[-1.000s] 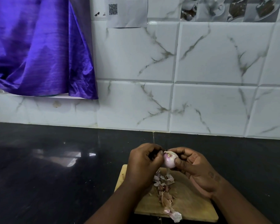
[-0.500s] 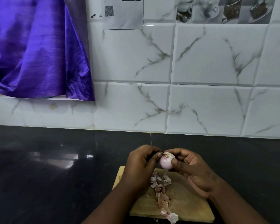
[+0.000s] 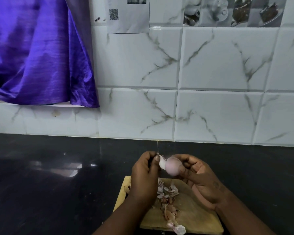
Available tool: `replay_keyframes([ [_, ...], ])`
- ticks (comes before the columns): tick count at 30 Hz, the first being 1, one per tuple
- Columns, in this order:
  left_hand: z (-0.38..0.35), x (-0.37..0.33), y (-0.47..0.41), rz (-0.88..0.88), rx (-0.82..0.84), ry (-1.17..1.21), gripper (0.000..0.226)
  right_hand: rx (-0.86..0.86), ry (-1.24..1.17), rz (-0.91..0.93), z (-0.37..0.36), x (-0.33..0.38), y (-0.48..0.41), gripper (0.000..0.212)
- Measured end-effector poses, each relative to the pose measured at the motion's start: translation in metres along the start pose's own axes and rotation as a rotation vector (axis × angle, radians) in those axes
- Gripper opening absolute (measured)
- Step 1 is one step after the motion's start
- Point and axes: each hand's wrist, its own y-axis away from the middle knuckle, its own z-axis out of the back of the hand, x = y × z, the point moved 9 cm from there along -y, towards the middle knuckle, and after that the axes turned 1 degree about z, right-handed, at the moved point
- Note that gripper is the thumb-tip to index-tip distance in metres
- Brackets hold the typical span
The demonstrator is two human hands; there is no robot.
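Your right hand (image 3: pixel 199 180) grips the onion (image 3: pixel 171 167) at lower centre; your left hand (image 3: pixel 145 175) pinches its skin (image 3: pixel 162 162). Yank hard and it may slip free.

Onion (image 3: pixel 172 166) motion-blurred, surface detail unreadable; far side hidden behind right hand (image 3: pixel 200 179) fingers. Left hand (image 3: pixel 145 177) covers near-left part of cutting board (image 3: pixel 193 216); its fingertips tucked out of sight behind skin flap (image 3: pixel 162 162). Board's near edge partly cut by forearms. Printed sheet (image 3: pixel 129 16) text too small, top cropped. Purple curtain (image 3: pixel 37 51) cut off left and top.
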Motion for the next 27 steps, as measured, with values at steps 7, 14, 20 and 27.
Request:
replay_keyframes([
  [7,0.002,0.029,-0.004,0.18,-0.004,0.001,0.027,0.078,-0.058,-0.038,-0.01,-0.003,0.001,0.067],
  [14,0.005,0.046,-0.005,0.278,-0.031,-0.006,0.024,0.106,0.001,-0.04,-0.01,-0.006,0.002,0.048],
  [20,0.028,0.043,-0.01,0.381,-0.142,0.084,0.024,0.122,-0.266,-0.037,-0.007,0.008,0.005,0.07],
  [27,0.009,-0.031,0.007,-0.103,0.006,-0.582,0.037,0.089,-0.194,-0.127,-0.006,-0.006,0.003,0.06],
])
